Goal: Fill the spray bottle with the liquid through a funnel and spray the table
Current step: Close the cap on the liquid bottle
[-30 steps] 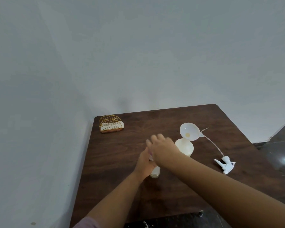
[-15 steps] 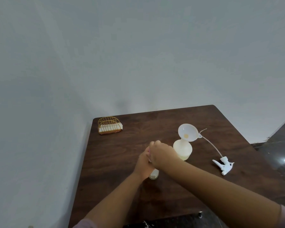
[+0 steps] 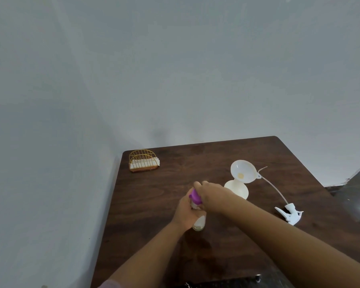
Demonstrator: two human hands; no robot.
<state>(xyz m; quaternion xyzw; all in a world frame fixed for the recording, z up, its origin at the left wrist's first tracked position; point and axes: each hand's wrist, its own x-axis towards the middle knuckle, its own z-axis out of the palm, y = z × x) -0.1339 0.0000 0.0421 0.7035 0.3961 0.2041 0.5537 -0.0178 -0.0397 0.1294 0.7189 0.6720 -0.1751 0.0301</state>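
Note:
A small liquid bottle [image 3: 199,224] with pale liquid stands on the dark wooden table [image 3: 154,204]; my left hand [image 3: 186,210] grips its body. My right hand [image 3: 211,194] holds its purple cap [image 3: 195,197] at the top. Just behind stands the white spray bottle [image 3: 237,189] with a white funnel [image 3: 243,171] seated in its neck. The white spray head [image 3: 289,213] with its long dip tube lies on the table to the right.
A gold wire napkin holder [image 3: 143,161] with white napkins sits at the table's far left corner. A grey wall runs behind and to the left of the table. Dark shiny floor shows at the right edge.
My right hand closed down onto the top of the small bottle, and the purple cap now shows beneath its fingers. My left hand kept its hold on the bottle.

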